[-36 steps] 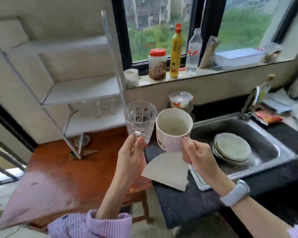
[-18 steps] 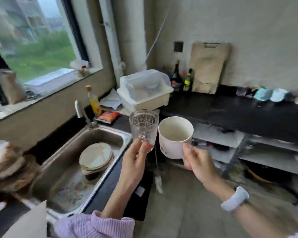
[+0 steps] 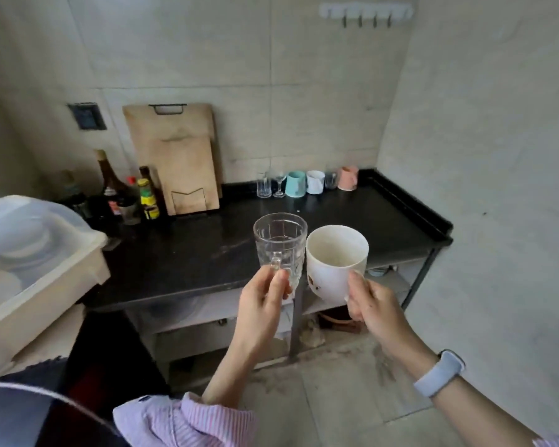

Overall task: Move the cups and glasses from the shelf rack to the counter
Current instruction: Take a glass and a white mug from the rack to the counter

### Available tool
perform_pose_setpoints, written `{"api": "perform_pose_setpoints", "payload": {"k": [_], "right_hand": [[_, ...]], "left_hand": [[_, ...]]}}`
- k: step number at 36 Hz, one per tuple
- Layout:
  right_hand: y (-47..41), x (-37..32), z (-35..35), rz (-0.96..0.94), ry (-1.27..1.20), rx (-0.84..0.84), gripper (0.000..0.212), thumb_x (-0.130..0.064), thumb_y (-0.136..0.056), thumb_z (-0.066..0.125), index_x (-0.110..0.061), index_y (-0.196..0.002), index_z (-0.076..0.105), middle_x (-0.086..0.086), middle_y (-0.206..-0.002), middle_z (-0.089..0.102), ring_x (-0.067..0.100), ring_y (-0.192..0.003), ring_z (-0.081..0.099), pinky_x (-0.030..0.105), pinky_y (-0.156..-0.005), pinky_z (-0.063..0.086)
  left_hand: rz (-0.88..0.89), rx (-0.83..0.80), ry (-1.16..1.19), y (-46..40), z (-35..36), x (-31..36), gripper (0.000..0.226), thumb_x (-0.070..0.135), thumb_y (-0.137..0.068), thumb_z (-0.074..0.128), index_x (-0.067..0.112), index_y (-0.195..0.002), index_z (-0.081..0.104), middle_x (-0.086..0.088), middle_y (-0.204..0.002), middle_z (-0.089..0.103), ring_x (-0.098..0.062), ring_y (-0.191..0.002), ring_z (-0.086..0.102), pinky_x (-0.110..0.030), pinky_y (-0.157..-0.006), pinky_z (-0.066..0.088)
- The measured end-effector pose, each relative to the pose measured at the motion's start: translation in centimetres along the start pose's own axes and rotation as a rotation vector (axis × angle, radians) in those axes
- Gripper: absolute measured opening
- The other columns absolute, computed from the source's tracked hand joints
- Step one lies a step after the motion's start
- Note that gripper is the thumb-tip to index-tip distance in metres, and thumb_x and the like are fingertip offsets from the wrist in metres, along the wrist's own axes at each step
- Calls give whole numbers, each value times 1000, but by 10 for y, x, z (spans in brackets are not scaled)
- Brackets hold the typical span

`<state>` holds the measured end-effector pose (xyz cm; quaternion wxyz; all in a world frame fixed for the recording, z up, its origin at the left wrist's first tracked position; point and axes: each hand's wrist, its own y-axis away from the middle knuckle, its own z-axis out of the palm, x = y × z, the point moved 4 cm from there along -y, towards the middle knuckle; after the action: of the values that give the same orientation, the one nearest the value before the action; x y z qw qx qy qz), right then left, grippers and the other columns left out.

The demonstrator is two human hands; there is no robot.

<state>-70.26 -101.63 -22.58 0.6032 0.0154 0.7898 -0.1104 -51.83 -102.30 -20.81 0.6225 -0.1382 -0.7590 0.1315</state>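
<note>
My left hand (image 3: 263,306) grips the handle of a clear patterned glass mug (image 3: 279,245), held upright in the air. Beside it, my right hand (image 3: 373,306) holds a white ceramic mug (image 3: 334,256) by its handle, tilted slightly toward me. Both hover in front of the black counter (image 3: 188,253), over its near edge. At the counter's back stand several cups and glasses in a row: a clear glass (image 3: 264,185), a stemmed glass (image 3: 279,183), a teal mug (image 3: 295,184), a white mug (image 3: 315,182) and a pink mug (image 3: 348,178). The shelf rack is out of view.
Two wooden cutting boards (image 3: 179,162) lean on the wall at the counter's back left, next to several sauce bottles (image 3: 133,195). A plastic dish bin with a lid (image 3: 39,253) stands at the left. Shelves run under the counter. A hook rail (image 3: 365,11) hangs high on the wall.
The view has swung right from the window, rack and sink to the black counter. Both hands still hold the glass mug and white mug together in front of me.
</note>
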Motion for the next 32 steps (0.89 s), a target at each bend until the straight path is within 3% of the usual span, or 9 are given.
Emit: {"api": "perform_pose_setpoints", "payload": {"k": [6, 13, 22, 26, 29, 32], "right_hand": [[-93, 9, -8, 8, 28, 37, 49, -31, -95, 40, -24, -48, 31, -9, -36, 32, 7, -39, 28, 18, -43, 26], [-186, 33, -19, 62, -11, 119, 53, -28, -95, 41, -24, -44, 30, -8, -38, 30, 9, -40, 30, 18, -42, 27], [-305, 103, -24, 198, -68, 53, 53, -29, -95, 43, -25, -43, 34, -10, -37, 30, 8, -39, 28, 24, -44, 25], [-371, 142, -24, 248, -72, -2, 51, -30, -94, 43, -19, -46, 33, -8, -39, 31, 9, -40, 30, 30, -48, 27], [-417, 168, -20, 295, -45, -48, 48, -31, -94, 43, -15, -49, 38, -7, -41, 34, 7, -40, 33, 30, -49, 30], [-456, 194, -12, 332, -31, -114, 46, -30, -94, 43, -15, -50, 38, -7, -41, 35, 5, -40, 34, 27, -49, 31]], "left_hand": [[-5, -74, -9, -104, 24, -35, 31, 19, -94, 45, 3, -67, 48, -2, -62, 47, -6, -56, 42, -17, -54, 35], [-50, -144, -3, -197, 64, -80, 32, 22, -94, 46, 8, -66, 49, 3, -59, 48, -4, -55, 42, -20, -54, 37], [-155, -143, -8, -285, 117, -156, 30, 23, -93, 48, 9, -67, 51, 6, -58, 48, -4, -56, 44, -21, -56, 38], [-248, -83, -54, -333, 143, -201, 22, 23, -93, 49, 19, -72, 56, 5, -69, 53, -6, -64, 48, -22, -62, 41], [-325, -11, -95, -365, 160, -231, 17, 23, -92, 51, 22, -76, 57, -3, -78, 54, -14, -71, 51, -33, -68, 44], [-409, 50, -113, -390, 172, -258, 19, 23, -92, 50, 9, -83, 59, -10, -83, 55, -18, -76, 51, -43, -72, 47]]}}
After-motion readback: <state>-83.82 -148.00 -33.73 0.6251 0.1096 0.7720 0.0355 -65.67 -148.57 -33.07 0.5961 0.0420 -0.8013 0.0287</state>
